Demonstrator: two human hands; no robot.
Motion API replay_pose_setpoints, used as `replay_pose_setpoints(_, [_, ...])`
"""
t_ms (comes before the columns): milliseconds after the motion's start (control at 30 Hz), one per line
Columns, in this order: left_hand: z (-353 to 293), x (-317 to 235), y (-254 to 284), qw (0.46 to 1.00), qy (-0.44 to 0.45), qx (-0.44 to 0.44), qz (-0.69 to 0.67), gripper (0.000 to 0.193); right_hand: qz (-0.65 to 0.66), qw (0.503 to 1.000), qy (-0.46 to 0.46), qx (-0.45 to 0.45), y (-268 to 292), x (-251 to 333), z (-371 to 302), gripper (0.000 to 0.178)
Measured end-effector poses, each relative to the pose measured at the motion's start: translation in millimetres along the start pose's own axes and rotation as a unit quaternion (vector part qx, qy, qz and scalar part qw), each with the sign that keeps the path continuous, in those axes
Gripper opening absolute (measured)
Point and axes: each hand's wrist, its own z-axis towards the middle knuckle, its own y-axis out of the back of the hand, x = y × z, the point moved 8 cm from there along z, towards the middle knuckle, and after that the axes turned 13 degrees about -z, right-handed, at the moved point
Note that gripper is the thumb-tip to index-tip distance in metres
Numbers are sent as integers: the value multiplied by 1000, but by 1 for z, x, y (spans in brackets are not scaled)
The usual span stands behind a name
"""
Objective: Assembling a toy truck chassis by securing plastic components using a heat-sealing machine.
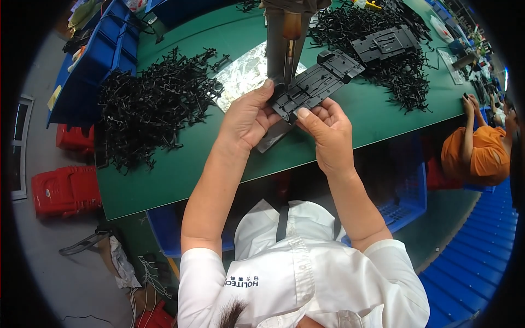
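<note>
Both my hands hold a flat black plastic molded plate [317, 82] with raised ribs and small posts. My left hand [249, 112] grips its near left end, thumb up beside the tip of a bench-mounted press-like machine [290, 46]. My right hand [328, 128] pinches the near edge, thumb on top and fingers curled beneath. The plate slants up to the right, its left end under the machine's narrow vertical tip. Whether the tip touches the plate is hidden. Beneath lies a metal base [273, 136], partly covered by my hands and the plate.
A large heap of small black plastic parts [158, 104] lies on the green table [180, 188] at left. Another heap [402, 82] at right carries a similar black plate [385, 44]. Blue bins [95, 60] stand far left, red stools [65, 188] below. Another person in orange [476, 153] sits at right.
</note>
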Motion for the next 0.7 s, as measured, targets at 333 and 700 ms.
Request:
replay_pose_setpoints(333, [1, 0, 3, 1000, -1, -8, 0, 23, 10, 1000, 4, -2, -2, 1, 0, 45])
replay_pose_setpoints(700, [-4, -2, 3, 1000, -7, 10, 10, 25, 28, 1000, 0, 4, -5, -1, -3, 42])
